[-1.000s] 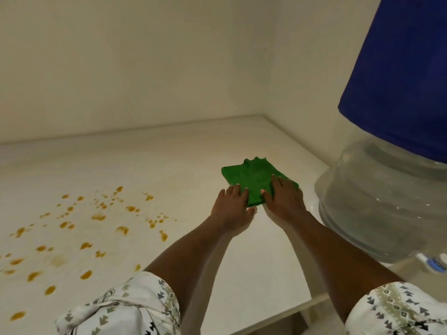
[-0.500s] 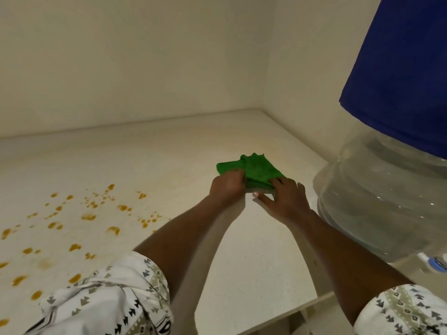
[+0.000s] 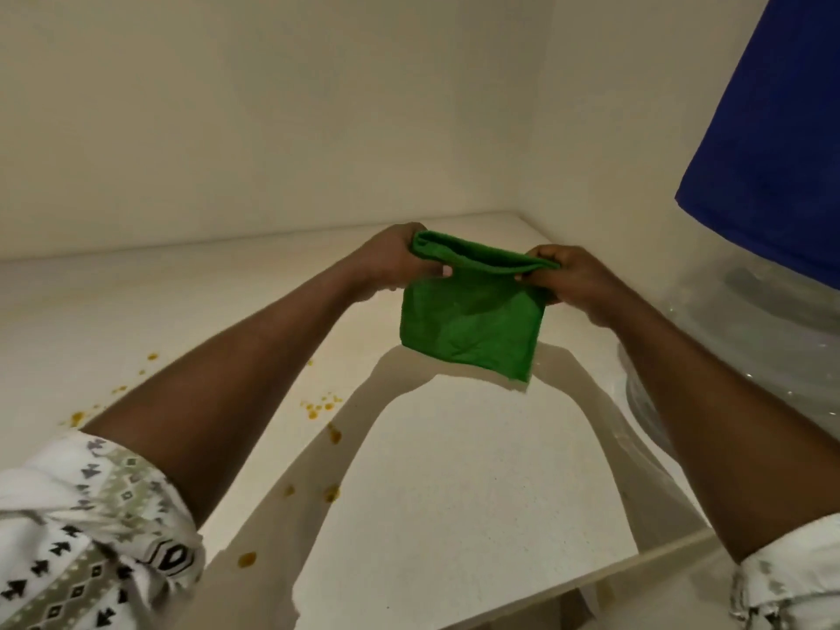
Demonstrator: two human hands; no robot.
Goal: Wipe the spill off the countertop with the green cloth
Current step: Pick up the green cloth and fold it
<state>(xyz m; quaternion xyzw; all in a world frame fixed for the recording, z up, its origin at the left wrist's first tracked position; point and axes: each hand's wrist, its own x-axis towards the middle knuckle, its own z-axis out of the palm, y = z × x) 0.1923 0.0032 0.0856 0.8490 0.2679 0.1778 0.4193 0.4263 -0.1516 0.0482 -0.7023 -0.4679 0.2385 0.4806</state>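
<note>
The green cloth (image 3: 470,318) hangs folded in the air above the white countertop (image 3: 454,484), held by its top edge. My left hand (image 3: 395,259) grips the top left corner and my right hand (image 3: 561,277) grips the top right corner. Orange-brown spill drops (image 3: 320,404) dot the counter to the lower left of the cloth; my left forearm hides much of the spill.
A large clear water bottle (image 3: 745,334) with a blue cover (image 3: 772,143) stands close on the right. Walls meet in a corner behind the cloth. The counter's front edge (image 3: 591,579) runs across the lower right.
Both hands took hold of the cloth where it lay flat on the counter and lifted it; it now hangs between them above the surface.
</note>
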